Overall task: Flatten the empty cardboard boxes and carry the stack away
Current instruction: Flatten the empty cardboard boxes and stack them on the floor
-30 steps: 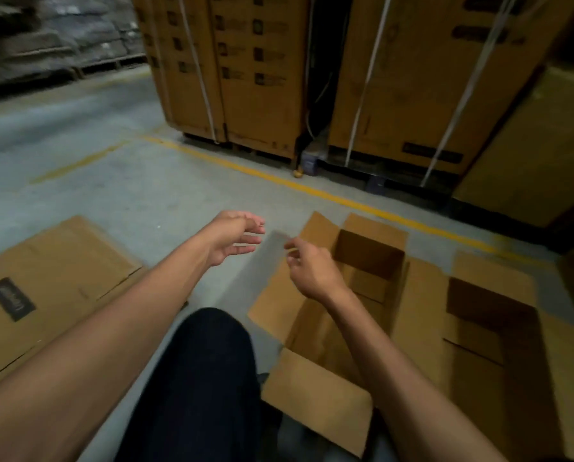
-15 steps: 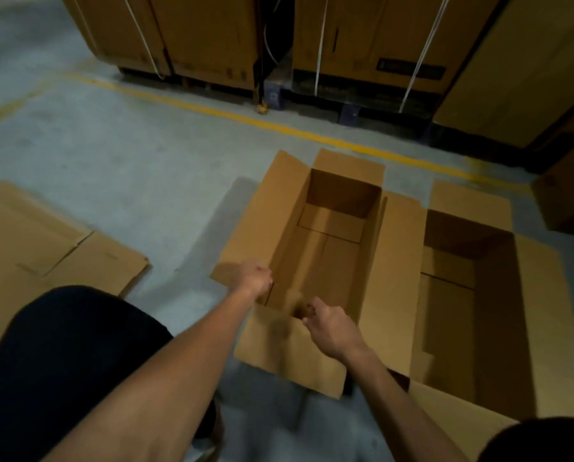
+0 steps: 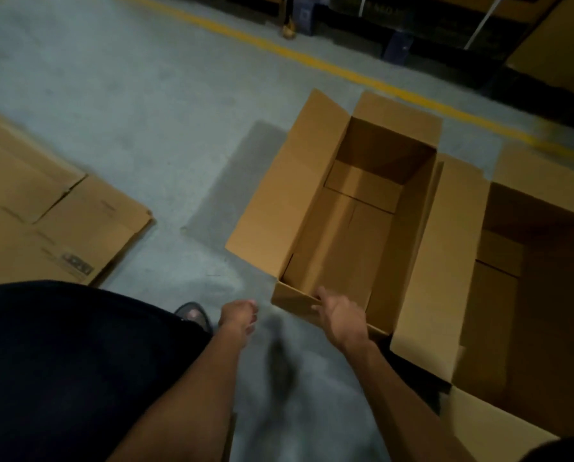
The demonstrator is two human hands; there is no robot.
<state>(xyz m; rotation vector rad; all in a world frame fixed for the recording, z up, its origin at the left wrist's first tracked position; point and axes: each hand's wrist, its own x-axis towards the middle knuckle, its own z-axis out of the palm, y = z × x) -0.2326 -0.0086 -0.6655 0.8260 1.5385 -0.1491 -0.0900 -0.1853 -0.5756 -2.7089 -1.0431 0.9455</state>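
An open cardboard box (image 3: pixel 355 208) stands upright on the grey concrete floor (image 3: pixel 129 105), its flaps spread outward and its inside bare. The right hand (image 3: pixel 340 316) rests at the near short edge of this box, its fingers on the folded-down near flap; whether they grip it is too blurred to tell. The left hand (image 3: pixel 239 316) hangs just left of that edge, fingers loosely curled, holding nothing and clear of the cardboard. A second open box (image 3: pixel 529 295) sits right of the first, flap against flap. Flattened cardboard (image 3: pixel 45 208) lies well to the left of the first box. Beyond the box runs a yellow floor line (image 3: pixel 312 61).
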